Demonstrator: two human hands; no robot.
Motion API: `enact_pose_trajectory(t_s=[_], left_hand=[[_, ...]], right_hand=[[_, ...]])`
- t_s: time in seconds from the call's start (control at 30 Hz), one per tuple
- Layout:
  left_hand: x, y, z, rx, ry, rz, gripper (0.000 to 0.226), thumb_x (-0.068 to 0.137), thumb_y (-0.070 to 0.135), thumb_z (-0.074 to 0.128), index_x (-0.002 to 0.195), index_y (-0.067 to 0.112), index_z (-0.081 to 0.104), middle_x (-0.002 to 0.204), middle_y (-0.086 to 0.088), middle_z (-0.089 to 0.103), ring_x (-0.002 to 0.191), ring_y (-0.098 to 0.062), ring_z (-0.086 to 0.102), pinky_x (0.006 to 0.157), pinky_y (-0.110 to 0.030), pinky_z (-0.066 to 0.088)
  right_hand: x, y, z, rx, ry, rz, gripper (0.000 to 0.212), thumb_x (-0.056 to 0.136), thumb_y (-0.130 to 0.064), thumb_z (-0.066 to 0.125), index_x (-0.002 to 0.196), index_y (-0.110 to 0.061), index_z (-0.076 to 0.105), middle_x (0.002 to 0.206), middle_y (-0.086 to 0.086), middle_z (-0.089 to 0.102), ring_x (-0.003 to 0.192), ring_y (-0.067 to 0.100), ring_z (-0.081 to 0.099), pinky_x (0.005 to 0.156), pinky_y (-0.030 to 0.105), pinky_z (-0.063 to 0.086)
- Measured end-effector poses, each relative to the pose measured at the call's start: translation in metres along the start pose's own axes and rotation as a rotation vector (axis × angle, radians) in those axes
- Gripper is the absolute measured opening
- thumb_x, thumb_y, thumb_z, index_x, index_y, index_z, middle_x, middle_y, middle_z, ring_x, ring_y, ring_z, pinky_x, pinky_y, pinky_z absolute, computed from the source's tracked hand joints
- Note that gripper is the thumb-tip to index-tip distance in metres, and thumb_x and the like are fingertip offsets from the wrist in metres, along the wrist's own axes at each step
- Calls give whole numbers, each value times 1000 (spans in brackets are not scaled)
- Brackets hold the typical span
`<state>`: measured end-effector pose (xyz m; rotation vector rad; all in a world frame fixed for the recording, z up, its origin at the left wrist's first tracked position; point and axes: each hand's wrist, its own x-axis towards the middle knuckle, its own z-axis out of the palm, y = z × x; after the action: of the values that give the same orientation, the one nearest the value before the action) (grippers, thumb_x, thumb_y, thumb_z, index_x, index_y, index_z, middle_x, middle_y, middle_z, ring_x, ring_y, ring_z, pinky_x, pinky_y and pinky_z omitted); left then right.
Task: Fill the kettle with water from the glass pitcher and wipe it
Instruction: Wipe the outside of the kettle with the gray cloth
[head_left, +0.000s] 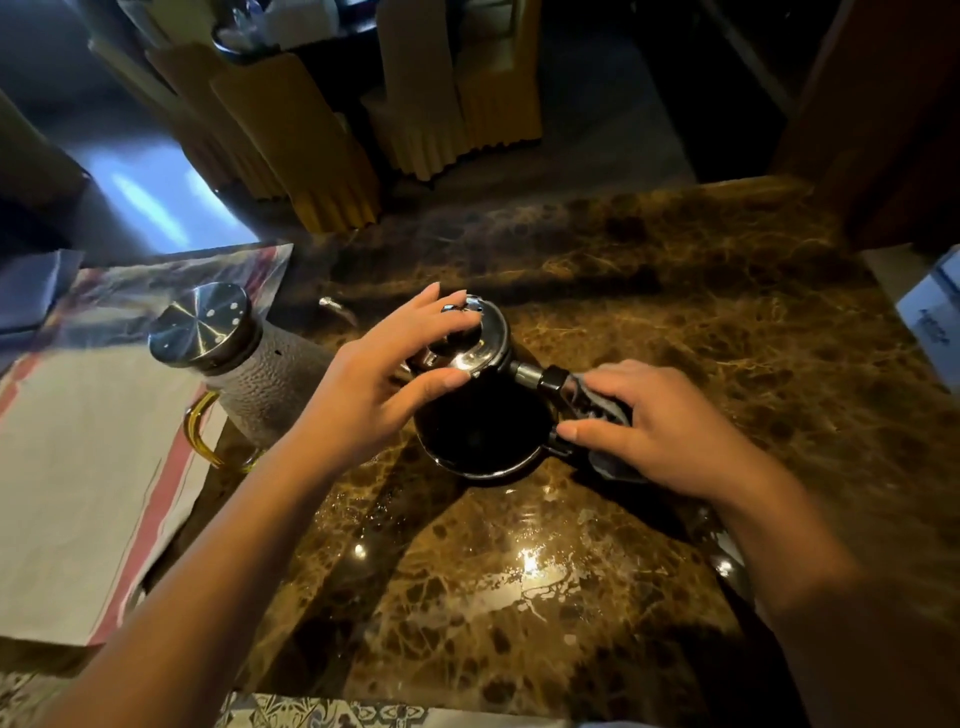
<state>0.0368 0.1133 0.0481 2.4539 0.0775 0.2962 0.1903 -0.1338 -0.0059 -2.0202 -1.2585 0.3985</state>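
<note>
A: Kettle position?
B: It's sitting on the marble counter, just right of the glass pitcher.
A: And the 2 hands?
B: The left hand is resting spread-fingered on the lid; the right hand is pressing a dark cloth against the handle.

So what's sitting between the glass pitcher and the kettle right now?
In the head view, only the left hand, resting on the kettle lid, lies between it and the glass pitcher.
</note>
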Motion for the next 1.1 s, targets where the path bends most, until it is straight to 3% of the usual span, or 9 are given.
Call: enact_pose_trajectory(t_s=[0.07,0.17,0.33,0.43,0.6,0.7,0.83,0.97,1.1], left_hand=[[1,-5,-4,38,-14,11,49,99,28,60,148,25,50,160,8,42,156,-12,22,124,-47,30],[1,-10,-9,55,-20,20,47,101,25,55,148,27,50,161,8,41,155,-14,25,123,-51,29],[-3,-3,-10,62,45,30,52,99,20,61,150,24,48,154,13,47,142,1,44,115,-25,40],[-4,2,-4,70,98,-19,68,93,33,69,154,26,41,147,24,47,124,16,52,104,-9,41],[1,2,4,137,127,-78,71,89,39,72,153,25,44,144,19,49,133,5,45,103,0,33],[2,-2,1,119,91,-64,72,91,40,69,155,25,41,149,16,48,139,-2,44,110,-10,36],[1,-9,-3,271,71,-33,71,94,46,61,158,28,36,155,2,49,145,-18,43,114,-51,42],[-3,-9,-10,244,4,-46,72,94,49,56,159,31,31,158,2,44,149,-18,36,116,-55,39],[-5,7,-10,371,59,-46,71,94,44,61,158,28,34,162,2,37,151,-19,31,120,-46,32]], right_hand=[[-4,-6,11,14,-35,-31,23,90,-46,75,78,-36,59,78,-16,60,80,0,56,68,19,39],[-4,-21,31,107,-61,-58,23,89,-44,77,76,-41,58,79,-15,61,78,3,61,67,19,45],[-7,-29,35,249,-47,-16,7,94,-42,73,93,-35,72,91,-15,73,89,3,69,77,26,55],[-4,-33,23,374,16,22,19,97,-36,71,115,-30,74,107,-16,77,101,2,72,88,33,58],[0,-39,27,333,41,27,15,99,-36,70,98,-23,77,89,-4,77,82,14,72,74,50,55],[-1,-43,35,329,96,27,23,97,-42,69,92,-20,75,81,1,73,74,19,69,67,50,52],[-1,-55,48,345,142,51,25,97,-41,70,86,-19,73,74,0,69,67,16,65,63,45,50],[-3,-67,57,305,150,66,24,97,-43,69,85,-22,72,73,-4,67,68,14,63,62,41,50],[2,-65,39,293,267,92,12,95,-31,72,99,-23,79,93,-10,71,89,5,67,78,29,54]])
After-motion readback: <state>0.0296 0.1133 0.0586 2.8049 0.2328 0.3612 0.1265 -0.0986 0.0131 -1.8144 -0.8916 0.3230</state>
